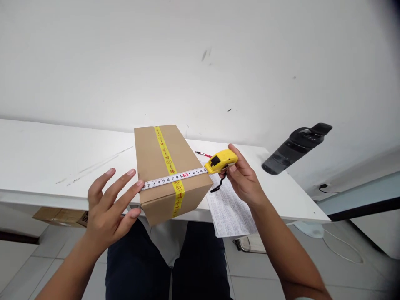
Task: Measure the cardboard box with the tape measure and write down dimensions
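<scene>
A brown cardboard box point(150, 150) with a strip of yellow printed tape point(166, 156) down its top sits at the front edge of the white table. Across the box top lies the white blade point(168, 180) of a tape measure. My right hand point(245, 179) grips the yellow tape measure case point(222, 161) just past the box's right edge, its black wrist strap point(218, 184) hanging below. At the left edge, my left hand point(108, 208) has its fingers spread, and the index fingertip touches the blade's end. The blade's end hook is hidden by that fingertip.
Handwritten sheets of paper point(233, 210) lie right of the box, overhanging the front edge. Behind them is a red pen point(203, 154). A dark water bottle point(290, 150) stands toward the right. Another cardboard box point(59, 216) is below the table at left. A wall rises behind.
</scene>
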The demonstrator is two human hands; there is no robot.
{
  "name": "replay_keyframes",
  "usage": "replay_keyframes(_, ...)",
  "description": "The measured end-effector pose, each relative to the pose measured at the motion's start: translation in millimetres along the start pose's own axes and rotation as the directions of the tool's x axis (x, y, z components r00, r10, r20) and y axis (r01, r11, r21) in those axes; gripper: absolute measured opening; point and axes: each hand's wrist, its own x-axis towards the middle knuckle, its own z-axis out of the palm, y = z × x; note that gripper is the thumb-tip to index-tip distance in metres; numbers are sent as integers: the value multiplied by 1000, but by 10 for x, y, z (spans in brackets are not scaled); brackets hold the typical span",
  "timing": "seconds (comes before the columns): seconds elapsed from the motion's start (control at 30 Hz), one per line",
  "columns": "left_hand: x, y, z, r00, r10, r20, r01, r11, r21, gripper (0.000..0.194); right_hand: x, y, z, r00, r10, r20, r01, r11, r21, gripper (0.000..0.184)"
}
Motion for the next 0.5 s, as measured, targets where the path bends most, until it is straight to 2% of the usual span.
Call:
replay_keyframes(0.13, -22, -16, -6, 1000, 17, 13, -18, 999, 38, 55, -6, 2, -3, 1000, -11, 16, 11, 1000, 3, 54)
replay_keyframes(0.27, -2, 81, 14, 1000, 11, -11, -10, 997, 71, 63, -23, -8, -6, 999, -8, 36, 8, 1000, -1, 54)
replay_keyframes(0.4, 60, 51, 53, 991, -130, -35, 132, 989, 63, 52, 6, -1, 82, 998, -21, 51, 25, 997, -66, 57)
replay_keyframes(0.5, 98, -226, 92, 949, -306, -72, 309, 950, 34, 38, 122, 2, 308, 992, -39, 118, 51, 994, -100, 62)
